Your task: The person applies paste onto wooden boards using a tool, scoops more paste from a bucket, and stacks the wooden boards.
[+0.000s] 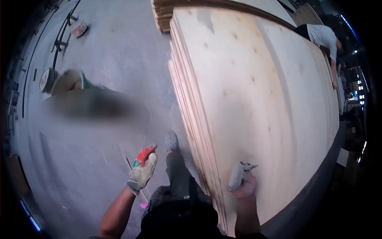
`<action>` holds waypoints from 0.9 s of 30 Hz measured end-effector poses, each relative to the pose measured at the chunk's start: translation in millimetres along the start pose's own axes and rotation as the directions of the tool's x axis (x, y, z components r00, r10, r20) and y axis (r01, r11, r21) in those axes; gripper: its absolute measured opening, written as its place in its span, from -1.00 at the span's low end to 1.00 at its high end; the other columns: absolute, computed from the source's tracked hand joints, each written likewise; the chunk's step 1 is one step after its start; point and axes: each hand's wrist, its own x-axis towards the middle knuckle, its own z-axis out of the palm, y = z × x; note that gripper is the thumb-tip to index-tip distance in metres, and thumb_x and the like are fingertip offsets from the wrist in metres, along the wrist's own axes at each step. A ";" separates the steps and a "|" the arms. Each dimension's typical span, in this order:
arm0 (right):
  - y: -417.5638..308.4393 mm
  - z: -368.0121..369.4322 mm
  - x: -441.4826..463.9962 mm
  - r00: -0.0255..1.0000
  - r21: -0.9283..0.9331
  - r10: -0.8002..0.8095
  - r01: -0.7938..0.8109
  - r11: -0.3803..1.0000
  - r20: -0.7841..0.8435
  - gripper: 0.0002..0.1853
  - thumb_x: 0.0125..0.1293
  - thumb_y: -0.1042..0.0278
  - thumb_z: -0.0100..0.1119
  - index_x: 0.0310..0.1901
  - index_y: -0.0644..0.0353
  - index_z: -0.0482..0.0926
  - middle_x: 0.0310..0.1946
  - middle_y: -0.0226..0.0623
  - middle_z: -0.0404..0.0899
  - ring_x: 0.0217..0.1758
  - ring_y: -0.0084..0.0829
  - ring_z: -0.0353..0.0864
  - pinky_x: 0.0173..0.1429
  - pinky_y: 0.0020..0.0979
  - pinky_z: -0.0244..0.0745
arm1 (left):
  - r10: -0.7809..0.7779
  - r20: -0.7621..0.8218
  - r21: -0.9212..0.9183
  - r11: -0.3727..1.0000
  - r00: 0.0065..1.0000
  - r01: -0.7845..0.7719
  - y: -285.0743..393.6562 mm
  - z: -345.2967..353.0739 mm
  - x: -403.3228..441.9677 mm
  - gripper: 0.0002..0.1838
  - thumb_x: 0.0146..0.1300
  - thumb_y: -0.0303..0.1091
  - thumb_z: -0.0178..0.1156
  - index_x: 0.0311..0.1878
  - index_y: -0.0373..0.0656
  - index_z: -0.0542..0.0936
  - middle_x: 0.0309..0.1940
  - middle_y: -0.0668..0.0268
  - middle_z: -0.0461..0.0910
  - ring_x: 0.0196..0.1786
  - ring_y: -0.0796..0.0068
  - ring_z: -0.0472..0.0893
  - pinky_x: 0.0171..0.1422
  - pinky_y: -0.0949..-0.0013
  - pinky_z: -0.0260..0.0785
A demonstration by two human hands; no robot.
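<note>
My left hand (143,169) wears a cream work glove with red and green on the fingers. It hangs over the floor, left of the stack, with its fingers loosely bent and apart and nothing visible in them. Over the near edge of the stacked plywood sheets (246,91), my right hand (247,186) is closed around a pale grey, crumpled piece (236,176) with a dark, ragged tip. Whether that piece is cloth, paper or a bag I cannot tell. The top sheet is light wood with knots and darker streaks.
A second wood stack (163,18) lies beyond. At the far right a person in a white shirt (323,36) bends beside the sheets. Buckets (68,81) stand on the grey floor at left, partly behind a blurred patch. Another bucket (78,28) sits farther off.
</note>
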 end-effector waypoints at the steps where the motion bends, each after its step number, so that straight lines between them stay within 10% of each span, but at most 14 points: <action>1: -8.1 31.1 42.8 1.000 0.039 -0.007 0.006 0.999 0.017 -0.58 0.41 0.21 0.17 0.20 0.28 0.52 0.02 -0.20 0.68 0.01 -0.27 0.71 0.04 -0.20 0.66 | 0.004 0.001 0.003 1.000 1.000 -0.004 30.0 -21.0 28.9 -0.56 0.53 -0.24 0.13 0.37 -0.20 0.52 0.27 0.11 0.60 0.32 0.27 0.57 0.44 0.27 0.35; 7: -66.8 191.1 299.9 0.986 0.031 0.018 -0.013 0.999 -0.168 -0.54 0.44 0.29 0.10 0.32 0.24 0.47 0.13 -0.21 0.65 0.10 -0.23 0.68 0.20 -0.19 0.60 | 0.097 -0.141 -0.150 0.982 0.985 -0.118 167.2 -117.9 175.6 -0.55 0.54 -0.25 0.14 0.39 -0.21 0.50 0.27 0.11 0.59 0.32 0.30 0.56 0.42 0.30 0.36; 14: -80.6 265.4 613.8 0.991 -0.086 -0.078 0.087 0.993 0.105 -0.61 0.42 0.41 0.12 0.24 0.29 0.51 0.09 -0.24 0.65 0.07 -0.31 0.67 0.14 -0.27 0.61 | -0.110 -0.331 -0.217 0.975 0.937 0.038 196.4 -268.0 404.9 -0.61 0.58 -0.32 0.05 0.36 -0.25 0.50 0.24 0.13 0.60 0.32 0.30 0.56 0.48 0.27 0.33; 16: -83.7 272.0 677.5 0.929 -0.224 -0.141 0.065 0.972 -0.343 -0.66 0.40 0.45 0.14 0.18 0.29 0.56 0.05 -0.23 0.66 0.01 -0.33 0.68 0.03 -0.34 0.63 | -0.055 -0.340 -0.103 0.994 0.939 0.021 225.3 -304.1 475.2 -0.63 0.58 -0.31 0.06 0.34 -0.25 0.52 0.23 0.13 0.60 0.30 0.30 0.57 0.46 0.27 0.35; 26: -83.0 272.9 921.1 0.497 -0.254 -0.342 0.238 0.937 -0.797 -0.62 0.33 0.56 0.20 0.18 0.32 0.52 0.09 -0.21 0.63 0.14 -0.32 0.67 0.01 -0.31 0.69 | 0.388 0.172 0.313 0.850 0.905 -0.424 519.2 -380.9 899.4 -0.58 0.56 -0.30 0.10 0.38 -0.27 0.49 0.31 0.14 0.57 0.37 0.32 0.53 0.46 0.26 0.33; 27: -77.0 308.1 930.5 0.390 -0.240 -0.364 0.333 0.912 -0.846 -0.62 0.31 0.57 0.22 0.17 0.33 0.52 0.09 -0.21 0.63 0.13 -0.33 0.67 0.00 -0.32 0.68 | 0.356 0.176 0.142 0.913 0.918 -0.382 536.8 -390.3 928.0 -0.57 0.56 -0.30 0.11 0.38 -0.27 0.49 0.32 0.14 0.56 0.38 0.32 0.52 0.48 0.26 0.31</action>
